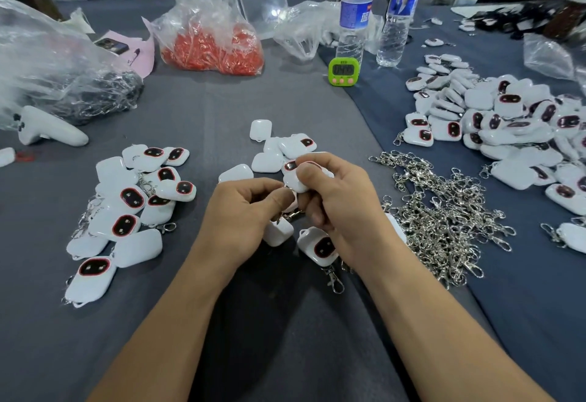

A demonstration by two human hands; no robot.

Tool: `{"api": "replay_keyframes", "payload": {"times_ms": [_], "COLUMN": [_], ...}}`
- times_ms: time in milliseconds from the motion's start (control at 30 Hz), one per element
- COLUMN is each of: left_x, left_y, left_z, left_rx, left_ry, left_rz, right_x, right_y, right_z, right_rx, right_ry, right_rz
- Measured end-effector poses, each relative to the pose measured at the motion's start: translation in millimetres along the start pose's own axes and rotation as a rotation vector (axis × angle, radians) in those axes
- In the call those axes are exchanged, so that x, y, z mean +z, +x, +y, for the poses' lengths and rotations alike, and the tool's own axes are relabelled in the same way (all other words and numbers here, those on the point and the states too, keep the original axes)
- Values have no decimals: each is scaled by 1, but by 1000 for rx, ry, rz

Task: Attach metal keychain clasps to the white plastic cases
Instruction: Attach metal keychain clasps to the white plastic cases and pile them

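Note:
My right hand [342, 201] grips a white plastic case [296, 183] just above the table's middle. My left hand [244, 208] pinches at the case's lower edge, where a metal clasp [293, 214] peeks out between the two hands; how the clasp sits on the case is hidden by my fingers. Loose white cases [269, 160] lie just beyond my hands. A case with a clasp attached [318, 247] lies under my right wrist. A heap of metal clasps [440, 211] lies to the right. Cases with clasps [133, 211] are piled at the left.
A large pile of white cases [507, 122] fills the right side. At the back stand two water bottles [355, 11], a green timer [342, 71], a bag of red parts [212, 43] and a clear bag of dark parts [63, 68]. A white controller [47, 129] lies at the left.

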State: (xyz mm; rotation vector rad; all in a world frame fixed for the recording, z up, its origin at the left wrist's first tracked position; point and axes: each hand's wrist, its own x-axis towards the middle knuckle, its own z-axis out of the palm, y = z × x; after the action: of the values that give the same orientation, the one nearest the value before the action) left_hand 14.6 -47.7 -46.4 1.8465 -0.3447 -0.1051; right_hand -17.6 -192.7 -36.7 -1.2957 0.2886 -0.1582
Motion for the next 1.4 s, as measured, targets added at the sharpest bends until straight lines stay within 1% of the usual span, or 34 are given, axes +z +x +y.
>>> {"api": "replay_keyframes", "payload": {"times_ms": [67,100,167,233,300,333,367,400,433,467,500,533,667,733,800,833,900,967,1033,1067,1100,1133,1200,1267,1333,1400], "left_x": [-1,-3,-5,-7,-7,-6,-4,-3,-3,-2,-2,-1,1,0,-1,-2,-4,-6,-7,-7,-5,-3,0,3,5,8], "left_y": [-2,-4,-6,-7,-7,-8,-9,-10,-9,-7,-6,-4,1,1,-1,-2,-4,-5,-5,-6,-7,-8,-8,-7,-6,-5], "left_z": [0,0,-2,-4,-6,-6,-4,-3,-2,-2,-1,-1,0,0,1,1,-1,-3,-6,-6,-5,-4,-3,1,4,3], "left_rx": [70,127,281,426,499,503,472,411,325,235,161,126,55,69,122,156,267,414,486,498,479,432,260,97,-17,-83], "left_ry": [81,177,445,710,841,845,798,679,503,334,212,138,-37,-26,53,125,332,615,825,856,842,748,336,19,-118,-174], "left_rz": [52,80,110,118,145,174,196,203,197,176,141,108,15,45,96,113,129,137,152,167,188,201,204,162,95,50], "right_x": [1,1,5,8,11,11,11,10,8,7,6,5,2,3,5,5,6,7,9,10,10,9,8,6,5,5], "right_y": [-1,-1,-3,-5,-6,-6,-6,-5,-4,-3,-3,-2,-2,-3,-4,-4,-5,-8,-10,-10,-9,-8,-6,-5,-4,-4], "right_z": [1,2,6,11,14,13,12,10,7,5,4,2,-1,-1,1,3,7,12,15,15,14,12,4,-1,-3,-3], "right_rx": [-39,-76,-152,-211,-248,-244,-223,-191,-153,-116,-81,-53,7,-5,-70,-120,-234,-347,-399,-399,-381,-340,-212,-96,-35,-17], "right_ry": [-44,-103,-262,-363,-418,-415,-369,-294,-215,-153,-106,-65,47,63,4,-70,-284,-493,-611,-619,-581,-497,-241,-25,55,72], "right_rz": [16,31,66,87,95,94,84,67,47,28,14,3,-34,-30,1,22,75,92,83,89,97,99,64,6,-26,-35]}}
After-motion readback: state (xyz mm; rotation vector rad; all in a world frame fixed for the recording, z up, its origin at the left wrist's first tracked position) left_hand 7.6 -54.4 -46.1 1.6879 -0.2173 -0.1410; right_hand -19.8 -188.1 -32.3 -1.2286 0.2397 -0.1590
